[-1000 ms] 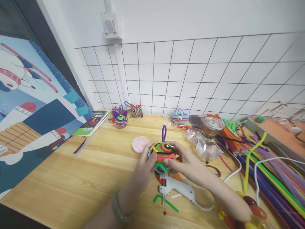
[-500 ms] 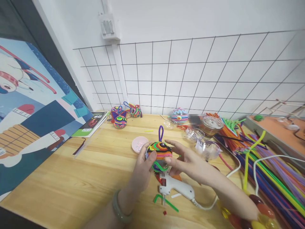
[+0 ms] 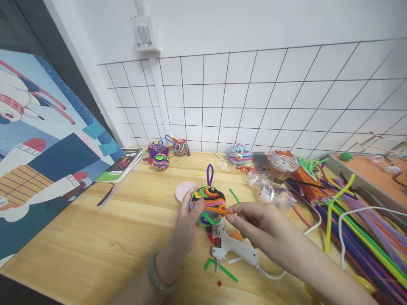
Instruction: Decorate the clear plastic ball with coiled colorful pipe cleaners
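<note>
My left hand [image 3: 187, 216] is closed around the left side of a clear ball ornament [image 3: 208, 198], covered in bands of coloured pipe cleaner with a purple loop on top. Between thumb and fingers, my right hand [image 3: 254, 220] pinches an orange pipe cleaner [image 3: 229, 212] that runs across the ball's front at its right side. Part of the ball's lower front shows bare. A white hot glue gun [image 3: 237, 248] lies just below the ball, its cord curling right. Behind my left hand sits a small pink dish [image 3: 182, 190], and a short green pipe cleaner piece [image 3: 234, 195] lies beyond the right fingers.
Finished pipe-cleaner ornaments [image 3: 160, 161] stand at the back left, with a striped ball [image 3: 239, 154] further right. Clear plastic shells [image 3: 276, 195] and bundles of pipe cleaners [image 3: 359, 237] fill the right side. A picture board [image 3: 57, 152] leans at the left. A bent green piece [image 3: 222, 270] lies in front.
My right hand has drawn back from the ball's side and now pulls an orange pipe cleaner out to the right. The ball has shifted slightly left in my left hand.
</note>
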`<state>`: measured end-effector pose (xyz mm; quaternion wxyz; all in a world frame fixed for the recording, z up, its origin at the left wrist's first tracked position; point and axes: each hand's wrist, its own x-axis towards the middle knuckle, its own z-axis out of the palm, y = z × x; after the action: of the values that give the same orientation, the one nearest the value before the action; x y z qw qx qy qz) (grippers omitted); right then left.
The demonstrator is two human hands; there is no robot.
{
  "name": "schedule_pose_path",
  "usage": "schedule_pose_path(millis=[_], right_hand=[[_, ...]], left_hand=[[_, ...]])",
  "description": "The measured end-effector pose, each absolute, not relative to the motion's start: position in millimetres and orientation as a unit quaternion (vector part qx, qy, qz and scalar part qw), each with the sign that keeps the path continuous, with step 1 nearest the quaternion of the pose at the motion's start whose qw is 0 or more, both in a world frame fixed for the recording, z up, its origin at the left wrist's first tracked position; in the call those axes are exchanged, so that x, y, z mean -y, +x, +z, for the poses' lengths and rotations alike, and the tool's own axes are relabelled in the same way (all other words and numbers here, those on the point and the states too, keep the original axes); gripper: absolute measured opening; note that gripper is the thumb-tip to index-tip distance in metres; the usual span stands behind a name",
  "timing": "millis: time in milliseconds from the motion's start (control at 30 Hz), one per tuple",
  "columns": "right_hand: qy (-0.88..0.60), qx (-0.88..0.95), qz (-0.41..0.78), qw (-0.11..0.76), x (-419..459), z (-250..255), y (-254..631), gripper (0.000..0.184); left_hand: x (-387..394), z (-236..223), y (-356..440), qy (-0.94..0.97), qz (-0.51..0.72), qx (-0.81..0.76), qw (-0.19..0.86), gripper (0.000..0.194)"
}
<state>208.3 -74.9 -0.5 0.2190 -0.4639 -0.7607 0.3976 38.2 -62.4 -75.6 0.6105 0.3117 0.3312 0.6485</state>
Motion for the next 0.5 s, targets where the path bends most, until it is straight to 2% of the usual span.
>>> schedule_pose_path(millis=[133,367,433,500], right_hand=[[-0.454,0.752,0.411,0.245,82.0,4.6,204.2,0.032],[-0.343,0.669,0.595,0.284,79.8,16.5,211.3,0.047],[-0.360,0.641,0.590,0.333,70.9,12.4,216.3,0.039],[-0.416,0.643,0.520,0.379,60.2,4.6,220.4,0.035]], left_hand=[[63.0,-74.9,37.9,0.319,0.646,-0.332,0.609,0.052],[59.8,-74.5,32.9,0.301,0.661,-0.277,0.629,0.043],[57.3,-71.3,26.5,0.268,0.665,-0.252,0.650,0.039],[54.9,-66.5,18.0,0.219,0.663,-0.242,0.673,0.038]])
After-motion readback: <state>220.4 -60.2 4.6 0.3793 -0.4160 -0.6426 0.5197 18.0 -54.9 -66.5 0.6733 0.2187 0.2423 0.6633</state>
